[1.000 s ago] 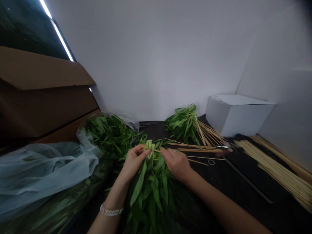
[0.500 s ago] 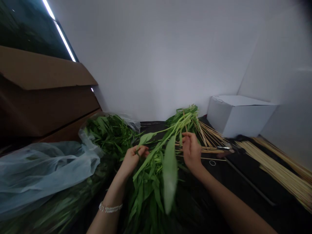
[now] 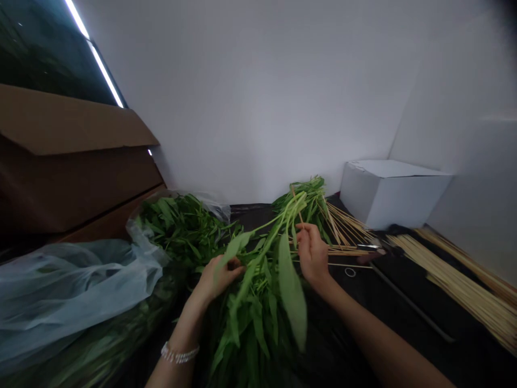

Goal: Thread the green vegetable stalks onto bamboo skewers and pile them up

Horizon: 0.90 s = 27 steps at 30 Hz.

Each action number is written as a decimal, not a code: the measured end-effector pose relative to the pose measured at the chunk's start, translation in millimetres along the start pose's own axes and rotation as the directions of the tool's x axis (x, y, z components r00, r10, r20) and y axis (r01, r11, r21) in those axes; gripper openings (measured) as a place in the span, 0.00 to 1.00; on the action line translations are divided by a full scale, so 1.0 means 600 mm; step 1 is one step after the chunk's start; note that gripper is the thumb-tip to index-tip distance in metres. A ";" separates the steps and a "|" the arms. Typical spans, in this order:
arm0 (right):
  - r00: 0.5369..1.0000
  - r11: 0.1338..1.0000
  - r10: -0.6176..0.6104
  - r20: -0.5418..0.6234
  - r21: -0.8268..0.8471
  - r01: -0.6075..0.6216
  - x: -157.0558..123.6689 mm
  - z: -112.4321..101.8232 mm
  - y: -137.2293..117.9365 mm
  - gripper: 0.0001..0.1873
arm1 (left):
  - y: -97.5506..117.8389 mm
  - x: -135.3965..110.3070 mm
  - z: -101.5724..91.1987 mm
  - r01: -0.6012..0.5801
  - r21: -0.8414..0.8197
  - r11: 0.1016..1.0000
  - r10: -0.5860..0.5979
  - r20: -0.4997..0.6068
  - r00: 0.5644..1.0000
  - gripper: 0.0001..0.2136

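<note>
**Inspector:** Condition of the left hand?

**Assessor:** The left hand (image 3: 220, 274), with a bracelet (image 3: 180, 353) at the wrist, has its fingers closed on leaves of the bunch of greens (image 3: 258, 307). The bunch lies on the dark worktop (image 3: 363, 323) between the forearms.

**Inspector:** And the right hand?

**Assessor:** The right hand (image 3: 313, 253) is raised just beyond the bunch. Its fingers are pinched together on a thin skewer (image 3: 298, 210) and on long stalks (image 3: 278, 221) slanting up out of the bunch.

**Inspector:** Surroundings?

**Assessor:** To the left, a plastic bag (image 3: 72, 285) holds more greens below a cardboard box (image 3: 72, 161). Skewered greens (image 3: 311, 196) are heaped at the back wall, with a white box (image 3: 393, 191) beside them. Loose skewers (image 3: 456, 280) lie far right.
</note>
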State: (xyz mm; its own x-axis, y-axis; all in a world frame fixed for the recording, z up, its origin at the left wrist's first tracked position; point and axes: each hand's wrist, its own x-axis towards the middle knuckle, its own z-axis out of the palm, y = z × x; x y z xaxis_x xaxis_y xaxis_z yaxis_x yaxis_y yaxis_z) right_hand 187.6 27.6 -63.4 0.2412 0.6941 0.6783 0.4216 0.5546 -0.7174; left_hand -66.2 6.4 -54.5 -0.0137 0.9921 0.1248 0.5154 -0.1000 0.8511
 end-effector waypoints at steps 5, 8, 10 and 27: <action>1.000 1.000 -0.007 0.027 0.007 0.007 -0.001 0.000 -0.001 0.13 | 0.005 -0.002 -0.008 -0.085 0.136 0.987 0.065 0.147 0.987 0.04; 1.000 1.000 -0.010 0.023 0.013 0.010 -0.001 0.000 -0.002 0.13 | 0.012 0.002 -0.007 -0.139 0.018 0.990 0.139 0.010 0.990 0.04; 1.000 1.000 -0.006 0.023 0.023 0.005 -0.001 0.000 -0.002 0.13 | 0.018 0.005 -0.006 -0.177 -0.117 0.977 0.155 -0.175 0.972 0.05; 0.900 0.953 -0.299 0.317 0.058 0.296 -0.025 0.004 -0.017 0.11 | 0.048 0.001 -0.011 -0.007 -0.883 0.470 -0.238 -0.135 0.962 0.15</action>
State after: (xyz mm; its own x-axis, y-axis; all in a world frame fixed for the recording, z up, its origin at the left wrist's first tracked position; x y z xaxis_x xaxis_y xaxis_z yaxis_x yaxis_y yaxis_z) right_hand 177.6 12.6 -66.4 -0.1858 0.6042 0.7748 0.4223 0.7611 -0.4923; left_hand -57.2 3.4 -26.4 -0.2512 0.9678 -0.0140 -0.5144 -0.1212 0.8490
